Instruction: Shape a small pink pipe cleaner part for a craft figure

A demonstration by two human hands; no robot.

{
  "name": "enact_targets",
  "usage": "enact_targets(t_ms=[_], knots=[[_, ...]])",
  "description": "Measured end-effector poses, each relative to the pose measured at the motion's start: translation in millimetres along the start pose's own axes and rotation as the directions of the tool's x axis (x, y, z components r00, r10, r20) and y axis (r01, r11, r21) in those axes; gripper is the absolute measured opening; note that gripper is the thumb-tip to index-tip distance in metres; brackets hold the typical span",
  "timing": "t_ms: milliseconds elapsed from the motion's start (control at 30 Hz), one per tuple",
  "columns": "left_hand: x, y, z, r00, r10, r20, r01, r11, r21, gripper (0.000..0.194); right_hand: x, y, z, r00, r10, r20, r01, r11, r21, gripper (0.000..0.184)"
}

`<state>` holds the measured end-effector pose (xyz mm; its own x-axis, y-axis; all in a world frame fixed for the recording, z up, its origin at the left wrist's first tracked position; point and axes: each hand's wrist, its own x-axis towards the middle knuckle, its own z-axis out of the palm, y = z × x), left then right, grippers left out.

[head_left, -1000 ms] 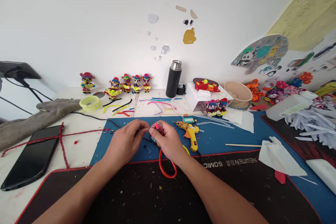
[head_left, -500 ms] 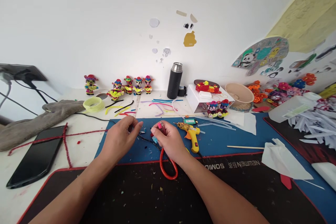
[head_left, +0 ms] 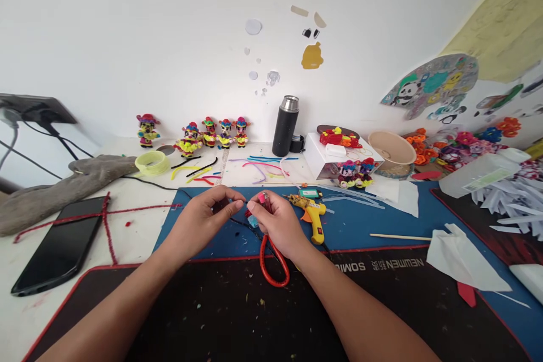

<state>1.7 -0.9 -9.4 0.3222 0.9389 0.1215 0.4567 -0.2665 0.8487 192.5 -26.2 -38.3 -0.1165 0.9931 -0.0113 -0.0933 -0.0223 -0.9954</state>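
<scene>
My right hand (head_left: 278, 220) is closed, its thumb and forefinger pinching a small pink-and-red piece (head_left: 263, 198) that is mostly hidden by the fingers. From under the same palm hangs a red loop handle (head_left: 275, 277), which looks like that of scissors; its blades are out of sight. Close beside it on the left, my left hand (head_left: 207, 218) has thumb and forefinger pressed together, the tips almost meeting the right thumb. Whatever those left fingertips hold is too small to name. A light blue bit (head_left: 253, 221) shows just below the right fingers.
A yellow glue gun (head_left: 313, 216) lies right of my hands, near clear glue sticks (head_left: 356, 197). Behind are pipe cleaner pieces (head_left: 263, 167), small figures (head_left: 210, 133) and a black flask (head_left: 286, 127). Left lies a phone (head_left: 59, 249) under dark red pipe cleaners (head_left: 106, 226).
My left hand has moved right, and its fingertips have come together close to the right hand. The right hand keeps its pinch, and the view has shifted slightly.
</scene>
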Motion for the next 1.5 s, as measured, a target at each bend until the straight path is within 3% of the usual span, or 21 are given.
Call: enact_targets(t_ms=[267,833,1500], knots=[[0.4,6.7,-0.1,0.999,0.036,0.001,-0.036,0.999,0.041,0.029,0.0,1.2,1.1,1.0,0.023,0.016,-0.023,1.0,-0.01,0.032],[-1.0,8.5,1.7,1.0,0.001,0.006,-0.002,0.999,0.039,0.03,1.2,3.0,-1.1,1.0,0.003,-0.018,-0.003,0.999,0.033,0.032],[-0.9,8.0,2.7,1.0,-0.007,0.008,0.007,1.0,0.028,0.033,0.1,1.9,1.2,0.999,0.027,0.018,-0.027,1.0,0.011,0.035]])
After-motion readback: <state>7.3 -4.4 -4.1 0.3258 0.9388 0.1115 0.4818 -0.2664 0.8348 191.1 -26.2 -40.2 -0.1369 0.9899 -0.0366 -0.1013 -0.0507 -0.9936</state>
